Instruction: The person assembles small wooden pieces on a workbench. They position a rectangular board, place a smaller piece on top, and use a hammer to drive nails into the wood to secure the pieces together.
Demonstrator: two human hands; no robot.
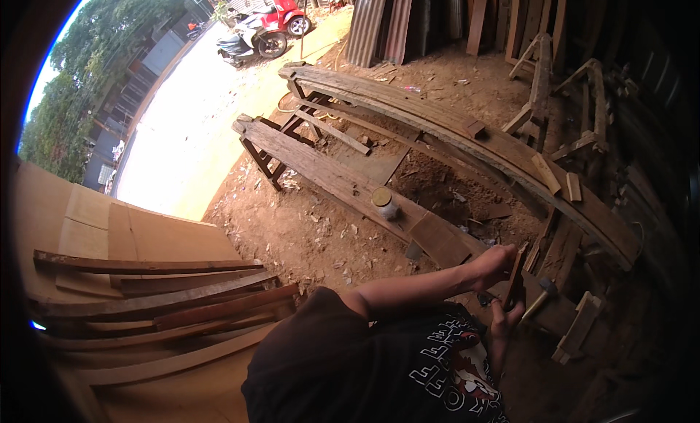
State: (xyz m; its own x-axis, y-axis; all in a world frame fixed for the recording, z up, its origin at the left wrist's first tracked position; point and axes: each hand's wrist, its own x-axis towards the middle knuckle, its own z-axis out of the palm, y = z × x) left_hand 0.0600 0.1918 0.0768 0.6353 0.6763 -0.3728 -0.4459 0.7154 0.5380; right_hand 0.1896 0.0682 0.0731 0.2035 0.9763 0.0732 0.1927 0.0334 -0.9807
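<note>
A short, narrow piece of wood [516,279] stands nearly upright between my two hands, beside the near end of the lower plank bench. My left hand [495,265] is closed at its upper end, the fingertips partly hidden. Lower down, my right hand [504,318] grips the same piece, its thumb and fingers around the bottom part. A hammer [538,301] with a dark head and pale handle lies just right of my right hand. On the bench [321,168] close to my left hand are a flat brown board [440,239] and a lidded jar [384,203].
A second long plank bench [408,102] runs behind, with small wood offcuts [545,173] on it. Wooden trestles [539,88] stand at the right. Long boards [168,306] are stacked at the left. Wood chips litter the dirt floor [306,241]. Motorbikes [251,40] are parked outside.
</note>
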